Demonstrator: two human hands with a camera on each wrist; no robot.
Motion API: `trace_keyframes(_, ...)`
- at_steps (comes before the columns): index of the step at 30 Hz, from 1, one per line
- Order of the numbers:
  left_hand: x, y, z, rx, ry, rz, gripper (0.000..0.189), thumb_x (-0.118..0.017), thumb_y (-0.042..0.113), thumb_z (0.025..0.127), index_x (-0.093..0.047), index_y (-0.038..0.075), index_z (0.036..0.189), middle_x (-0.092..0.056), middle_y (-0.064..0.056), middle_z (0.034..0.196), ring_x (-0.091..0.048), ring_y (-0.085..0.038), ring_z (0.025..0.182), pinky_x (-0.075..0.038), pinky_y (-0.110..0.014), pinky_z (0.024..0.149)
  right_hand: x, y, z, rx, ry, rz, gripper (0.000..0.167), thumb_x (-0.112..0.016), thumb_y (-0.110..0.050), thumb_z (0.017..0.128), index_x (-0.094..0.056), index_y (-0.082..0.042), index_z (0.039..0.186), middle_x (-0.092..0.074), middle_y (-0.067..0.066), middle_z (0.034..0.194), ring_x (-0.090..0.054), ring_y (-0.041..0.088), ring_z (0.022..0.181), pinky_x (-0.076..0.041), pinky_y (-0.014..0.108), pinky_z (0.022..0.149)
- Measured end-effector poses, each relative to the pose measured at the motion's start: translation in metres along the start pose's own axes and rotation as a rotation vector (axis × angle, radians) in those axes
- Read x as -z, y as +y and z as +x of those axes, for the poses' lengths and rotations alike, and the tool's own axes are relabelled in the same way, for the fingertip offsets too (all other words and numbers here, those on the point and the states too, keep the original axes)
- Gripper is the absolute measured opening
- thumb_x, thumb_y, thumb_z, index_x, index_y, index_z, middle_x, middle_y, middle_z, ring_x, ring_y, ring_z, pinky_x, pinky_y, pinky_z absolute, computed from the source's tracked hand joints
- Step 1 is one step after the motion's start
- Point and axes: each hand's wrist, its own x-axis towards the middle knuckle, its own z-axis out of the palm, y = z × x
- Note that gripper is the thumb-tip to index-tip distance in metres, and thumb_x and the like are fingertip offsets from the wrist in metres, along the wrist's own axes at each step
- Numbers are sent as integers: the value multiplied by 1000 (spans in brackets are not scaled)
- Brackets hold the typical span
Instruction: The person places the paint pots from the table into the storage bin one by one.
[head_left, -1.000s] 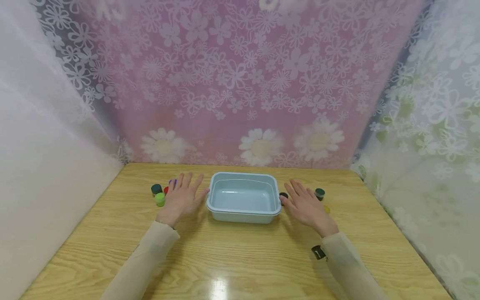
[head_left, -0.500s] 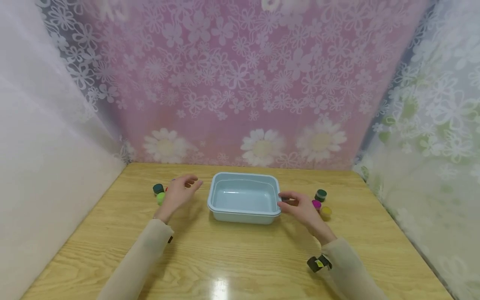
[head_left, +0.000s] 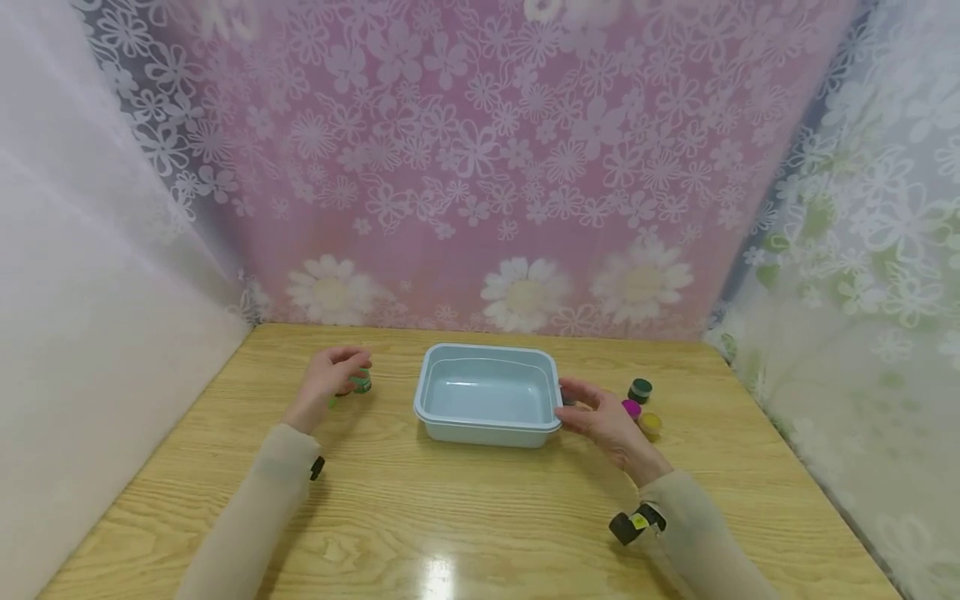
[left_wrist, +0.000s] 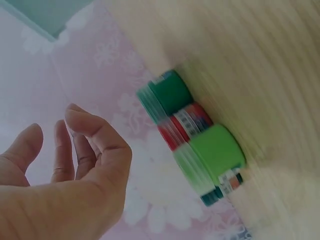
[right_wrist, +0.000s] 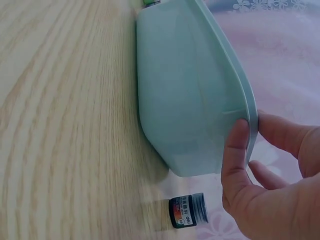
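Note:
A pale blue plastic basin (head_left: pixel 486 435) stands on the wooden table. My right hand (head_left: pixel 611 425) pinches its right rim between thumb and fingers, as the right wrist view shows. Beside that end of the basin is a small black paint jar (right_wrist: pixel 187 210). Over on the left, my left hand (head_left: pixel 326 386) hovers by a group of paint jars with its fingers loosely bent and nothing between them. In the left wrist view a green jar (left_wrist: pixel 171 93), a red jar (left_wrist: pixel 192 121) and a light green jar (left_wrist: pixel 218 150) stand in a row; a dark teal jar (left_wrist: pixel 212 196) is partly hidden behind.
To the right of my right hand sit a dark green jar (head_left: pixel 641 390), a magenta jar (head_left: pixel 632 408) and a yellow jar (head_left: pixel 651 426). Floral curtains (head_left: pixel 480 167) hang behind and at both sides of the table (head_left: pixel 480 517).
My right hand came from flat beside the basin to pinching its rim. My left hand turned from spread flat to bent fingers and moved left, uncovering a green jar.

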Motion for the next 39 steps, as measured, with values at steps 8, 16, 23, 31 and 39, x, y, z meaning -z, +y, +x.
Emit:
trace_keyframes(8,31,-7,1,24,-43,-50,49,-61,37,97,-54,6,135,-56,-9,131,-56,-24,111,-51,-40,95,1,2,0,-9,-38,56,70,-67,-9,93,-31,-5,152,-34,23,154,-59,21,115,-57,26,90)
trace_keyframes(16,60,-22,-1,28,-66,32,50,-62,24,98,-48,1,141,-48,-16,144,-58,-11,109,-52,-33,96,3,4,1,-15,-45,90,69,-66,-8,94,-30,-6,153,-36,26,151,-64,12,100,-58,23,83)
trace_keyframes(23,74,-32,-9,31,-87,105,54,-64,24,96,-47,-1,141,-48,-21,145,-58,-5,105,-48,-43,105,2,2,3,-33,-31,90,69,-67,-11,93,-32,-8,153,-38,24,150,-64,15,103,-58,24,84)
trace_keyframes(31,77,-33,-11,63,-142,195,57,-65,25,96,-46,1,144,-46,-22,147,-54,-28,121,-51,-44,100,2,1,4,-32,-36,85,69,-67,-11,93,-32,-8,153,-38,24,151,-63,17,105,-58,25,84)
trace_keyframes(39,75,-31,-11,89,-173,225,59,-68,20,93,-46,-1,143,-40,-26,150,-50,-37,126,-54,-42,95,2,4,5,-32,-37,95,67,-66,-9,94,-33,-8,152,-38,24,151,-64,15,102,-59,27,85)
